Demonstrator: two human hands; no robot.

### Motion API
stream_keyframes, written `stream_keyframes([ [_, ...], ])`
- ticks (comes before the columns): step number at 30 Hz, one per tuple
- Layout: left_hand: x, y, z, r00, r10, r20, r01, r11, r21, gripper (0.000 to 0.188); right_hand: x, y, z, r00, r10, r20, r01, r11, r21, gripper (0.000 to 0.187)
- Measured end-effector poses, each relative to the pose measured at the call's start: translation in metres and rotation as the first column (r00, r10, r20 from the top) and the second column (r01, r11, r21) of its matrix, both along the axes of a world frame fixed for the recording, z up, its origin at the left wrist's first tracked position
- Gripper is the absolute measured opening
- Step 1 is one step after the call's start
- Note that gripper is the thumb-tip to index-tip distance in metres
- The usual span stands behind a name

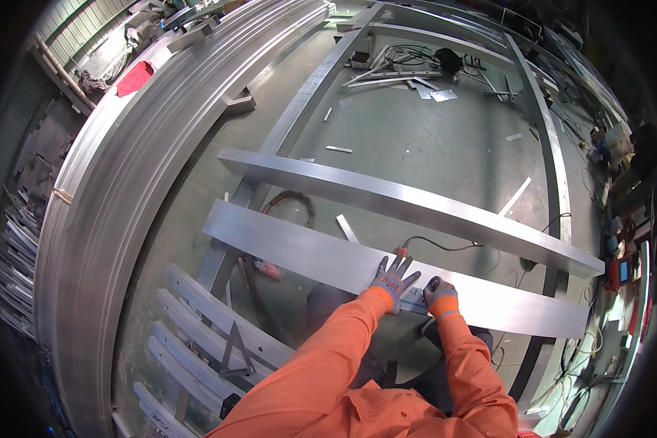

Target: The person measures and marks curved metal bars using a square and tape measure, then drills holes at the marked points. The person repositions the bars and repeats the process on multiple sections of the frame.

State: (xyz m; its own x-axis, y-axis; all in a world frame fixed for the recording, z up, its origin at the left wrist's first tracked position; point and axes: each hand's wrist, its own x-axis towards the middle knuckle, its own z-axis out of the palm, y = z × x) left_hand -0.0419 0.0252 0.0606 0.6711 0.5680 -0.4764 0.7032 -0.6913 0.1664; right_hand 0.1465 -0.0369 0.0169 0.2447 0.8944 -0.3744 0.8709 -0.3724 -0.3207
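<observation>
A wide silver metal beam (pixel 299 244) lies crosswise in front of me on two long rails. My left hand (pixel 392 283), in a grey glove, presses on its top face with the fingers spread. Just to the right, my gloved right hand (pixel 439 293) is curled closed over the beam; whatever its fingers hold is too small to make out. A thin bluish flat piece (pixel 415 300) lies on the beam between the hands, partly covered by them. Past the beam's far edge, near my left fingertips, an orange tool end (pixel 401 252) with a black cable shows.
A second beam (pixel 416 204) lies parallel beyond the first. Long stacked profiles (pixel 124 175) curve along the left. Lower left are several shorter bars (pixel 197 328) and a dark triangular square (pixel 236 354). Offcuts (pixel 423 84) and coiled cables (pixel 409 55) litter the floor farther off.
</observation>
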Motion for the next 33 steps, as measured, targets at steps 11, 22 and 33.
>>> stream_keyframes([
  [11,0.002,0.000,-0.011,1.000,-0.005,0.006,0.005,1.000,0.009,0.125,0.005,0.000,0.007,0.995,0.092,0.041,-0.089,0.994,-0.059,0.032],
  [22,0.008,0.001,-0.017,0.999,-0.033,-0.016,0.034,0.997,0.065,0.125,0.004,-0.052,0.001,0.958,0.284,0.050,-0.288,0.938,0.194,0.039],
  [33,0.014,-0.001,-0.022,0.998,0.023,-0.059,-0.019,0.997,0.068,0.121,-0.002,-0.066,-0.014,0.969,-0.036,-0.245,0.138,0.899,0.416,0.026],
])
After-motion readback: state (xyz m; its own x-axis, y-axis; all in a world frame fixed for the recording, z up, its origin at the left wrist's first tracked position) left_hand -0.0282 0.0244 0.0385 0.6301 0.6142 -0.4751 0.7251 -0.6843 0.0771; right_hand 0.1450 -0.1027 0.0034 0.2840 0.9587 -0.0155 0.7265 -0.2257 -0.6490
